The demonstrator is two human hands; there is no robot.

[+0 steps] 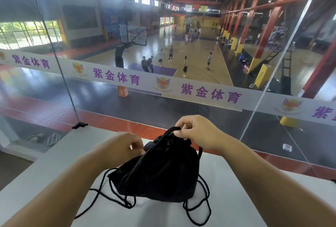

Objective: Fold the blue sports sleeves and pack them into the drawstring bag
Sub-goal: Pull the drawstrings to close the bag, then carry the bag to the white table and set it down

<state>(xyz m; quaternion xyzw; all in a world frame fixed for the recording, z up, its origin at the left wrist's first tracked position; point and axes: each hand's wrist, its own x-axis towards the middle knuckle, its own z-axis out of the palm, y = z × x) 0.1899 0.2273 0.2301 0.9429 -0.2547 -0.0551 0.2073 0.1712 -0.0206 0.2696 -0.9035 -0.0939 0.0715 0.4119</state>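
A black drawstring bag (pixel 156 174) stands bunched on the white table (pixel 236 199), its mouth pointing away from me. My right hand (pixel 196 132) pinches the black cord and the gathered top edge of the bag. My left hand (pixel 125 148) is closed on the bag's left top edge, with its fingertips tucked against the fabric. Loose black cords (pixel 198 206) loop over the table in front of the bag. No blue sleeves are visible; the bag's inside is hidden.
A glass barrier (pixel 127 103) with a white banner of purple characters rises just behind the table's far edge. A black bracket (pixel 80 125) sits at its base on the left. Beyond and below lies a basketball court with several players.
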